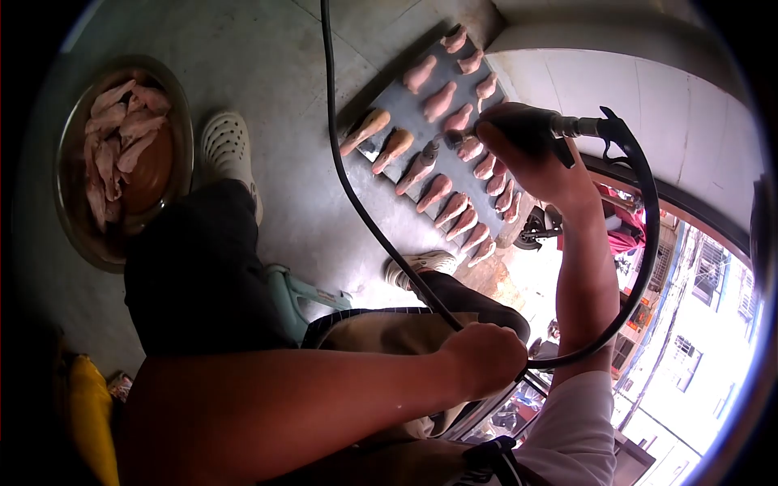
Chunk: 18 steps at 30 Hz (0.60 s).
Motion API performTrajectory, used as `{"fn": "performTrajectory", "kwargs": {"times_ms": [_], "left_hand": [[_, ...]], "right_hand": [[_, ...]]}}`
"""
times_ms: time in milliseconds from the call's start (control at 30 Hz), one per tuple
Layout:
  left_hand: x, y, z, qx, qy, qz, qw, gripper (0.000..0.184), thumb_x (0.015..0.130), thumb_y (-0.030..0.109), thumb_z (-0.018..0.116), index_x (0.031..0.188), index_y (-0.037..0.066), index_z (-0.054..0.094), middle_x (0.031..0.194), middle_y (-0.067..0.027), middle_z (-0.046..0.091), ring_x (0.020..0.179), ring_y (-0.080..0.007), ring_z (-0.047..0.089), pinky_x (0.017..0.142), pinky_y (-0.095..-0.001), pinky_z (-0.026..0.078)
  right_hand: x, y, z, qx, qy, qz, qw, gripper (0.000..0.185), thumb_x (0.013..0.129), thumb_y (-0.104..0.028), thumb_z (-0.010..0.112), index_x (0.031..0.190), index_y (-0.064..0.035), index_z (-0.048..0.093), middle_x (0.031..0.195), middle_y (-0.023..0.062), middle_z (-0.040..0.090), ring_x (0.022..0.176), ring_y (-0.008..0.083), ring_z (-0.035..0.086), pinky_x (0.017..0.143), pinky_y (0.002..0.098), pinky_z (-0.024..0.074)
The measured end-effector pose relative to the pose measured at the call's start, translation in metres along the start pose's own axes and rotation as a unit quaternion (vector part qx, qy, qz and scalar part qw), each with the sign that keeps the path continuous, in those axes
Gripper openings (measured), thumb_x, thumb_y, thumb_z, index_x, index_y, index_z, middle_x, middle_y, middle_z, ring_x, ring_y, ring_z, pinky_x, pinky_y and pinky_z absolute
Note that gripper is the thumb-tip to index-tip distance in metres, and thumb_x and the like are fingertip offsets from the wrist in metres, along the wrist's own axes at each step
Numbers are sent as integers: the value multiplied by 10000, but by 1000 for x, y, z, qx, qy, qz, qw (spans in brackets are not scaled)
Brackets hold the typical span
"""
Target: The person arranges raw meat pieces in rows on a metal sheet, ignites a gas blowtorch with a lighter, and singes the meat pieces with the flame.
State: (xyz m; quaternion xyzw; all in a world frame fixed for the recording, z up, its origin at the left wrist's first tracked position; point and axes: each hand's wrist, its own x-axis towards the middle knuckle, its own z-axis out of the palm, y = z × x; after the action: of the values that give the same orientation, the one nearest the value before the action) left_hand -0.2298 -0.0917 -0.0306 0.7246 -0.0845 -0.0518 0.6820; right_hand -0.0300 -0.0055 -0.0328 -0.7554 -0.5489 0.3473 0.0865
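My right hand (527, 162) is wrapped round the black grip of what looks like a blowtorch (523, 125). A metal fitting joins its back end to a black hose (647, 227). The tool's front end points over a dark grey board (389, 93), where raw poultry legs (438, 101) lie in rows. No flame can be made out. Two legs at the board's left edge, one of them a browned leg (369, 130), look yellower than the pale pink others. My left hand (486, 356) is closed on the hose, low in front of my body.
On the floor at left stands a metal bowl (185, 154) with several poultry pieces (121, 134). My shoes (229, 150) rest either side of the floor before me. A pale green stool (292, 296) is under me. A doorway (689, 324) opens onto a bright street at right.
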Motion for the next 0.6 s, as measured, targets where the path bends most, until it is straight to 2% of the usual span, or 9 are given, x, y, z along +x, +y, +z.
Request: {"fn": "performTrajectory", "kwargs": {"times_ms": [100,200,233,333,367,467,500,600], "left_hand": [[3,1,1,-9,-4,3,1000,161,864,119,573,871,21,701,891,-193,700,846,-325,717,751,-423,576],[6,-2,9,-22,12,6,1000,151,817,133,637,879,-4,646,867,-197,672,831,-311,698,759,-412,565],[7,-4,10,-25,14,4,1000,159,811,142,646,879,-1,642,870,-196,671,844,-312,695,773,-411,561],[7,-3,7,-32,32,-6,999,191,791,169,675,877,4,631,881,-195,668,875,-319,690,809,-412,550],[8,-3,8,-33,40,-11,999,204,784,178,685,876,5,628,885,-196,667,884,-323,689,820,-413,546],[12,-4,8,-45,62,-21,997,224,775,189,697,877,2,626,896,-201,665,884,-335,686,831,-425,542],[13,-4,7,-46,66,-22,997,228,773,189,700,877,1,625,892,-202,665,882,-339,685,828,-428,543],[16,-6,7,-52,78,-26,995,238,769,194,706,876,-1,622,879,-204,662,874,-351,683,816,-437,546]], "right_hand": [[3,5,-4,6,31,-2,1000,237,956,-193,640,835,9,662,586,64,605,541,122,602,515,282,463],[5,10,-13,-32,20,36,999,223,976,-172,630,1040,39,665,789,78,682,613,130,655,566,271,512],[6,12,-14,7,24,52,998,260,985,-213,613,1035,36,668,781,79,679,614,140,666,568,275,512],[12,30,-19,-43,33,49,997,283,994,-239,594,1033,30,674,775,82,676,617,148,674,568,276,510],[13,27,-17,25,66,49,996,223,938,-168,654,898,51,661,669,110,652,553,159,640,522,318,490],[18,45,-24,-69,44,20,996,297,981,-246,578,970,32,683,719,83,646,607,154,688,558,268,500],[19,47,-25,-62,57,9,996,301,973,-241,574,926,37,680,694,79,628,601,159,694,532,262,487],[21,48,-27,-12,44,55,997,304,974,-239,567,905,35,679,674,77,615,596,159,695,504,262,475]]}}
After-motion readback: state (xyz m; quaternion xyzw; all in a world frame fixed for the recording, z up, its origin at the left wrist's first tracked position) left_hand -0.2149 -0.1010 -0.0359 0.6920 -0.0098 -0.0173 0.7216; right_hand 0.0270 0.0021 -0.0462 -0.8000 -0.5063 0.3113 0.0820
